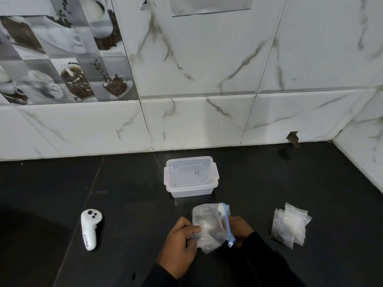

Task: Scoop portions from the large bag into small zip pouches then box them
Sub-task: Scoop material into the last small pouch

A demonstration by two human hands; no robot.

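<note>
Gripping the zip bag (208, 225) with left hand (180, 237) and right hand (241, 225), both curled tight round its sides. Closed box (190, 177) just behind, small pouches (290, 224) off right.

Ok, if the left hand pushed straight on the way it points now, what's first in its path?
The left hand is pinching the large zip bag, so that comes first; beyond it, probably the clear lidded box, though depth is unclear.

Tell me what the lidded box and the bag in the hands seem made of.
The lidded box: seemingly rigid, translucent, slightly frosted plastic; its inside shows through the lid. The bag: thin clear plastic film, glossy, since it crinkles and folds; its blue zip strip is likely plastic too.
</note>
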